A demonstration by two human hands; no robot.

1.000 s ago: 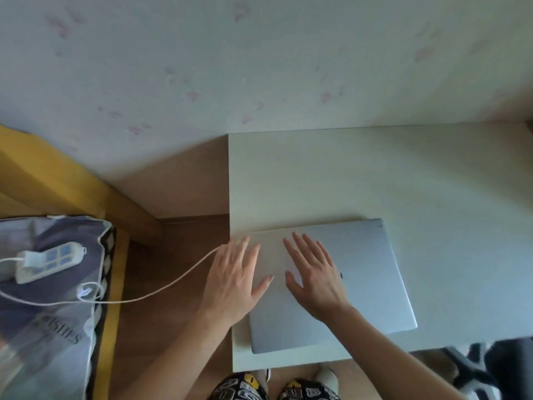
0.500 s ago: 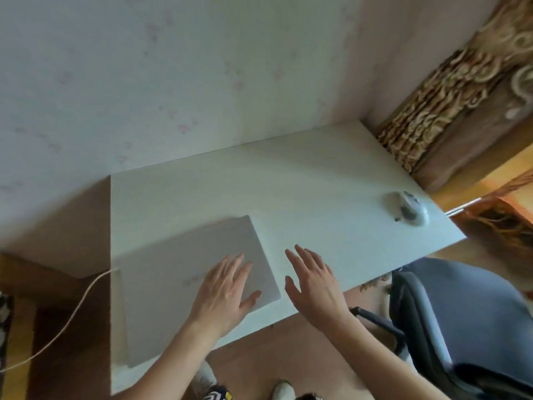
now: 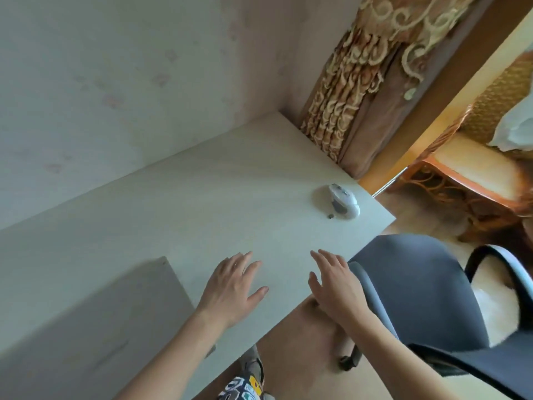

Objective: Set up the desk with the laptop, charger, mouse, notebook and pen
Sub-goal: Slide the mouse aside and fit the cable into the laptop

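So far, in the head view, only part of the setup shows on the white desk (image 3: 178, 203). The closed silver laptop (image 3: 95, 321) lies flat at the desk's left end, its lid down, one corner aimed toward the wall, its long axis running roughly along the desk's front edge. The white and grey mouse (image 3: 344, 204) sits well apart from it near the desk's right end, close to the curtain (image 3: 346, 111); its long axis runs diagonally, its button end toward the back corner by the curtain. A tiny dark object, too small to identify, lies just beside the mouse.

Both hands are empty. The left hand (image 3: 232, 287) hovers palm-down, fingers spread and straight, over bare desk just right of the laptop. The right hand (image 3: 336, 284) is likewise flat and spread, over the front edge beside the blue office chair (image 3: 418, 290).

No charger, notebook or pen is visible, so those apparently remain, as does opening the laptop.
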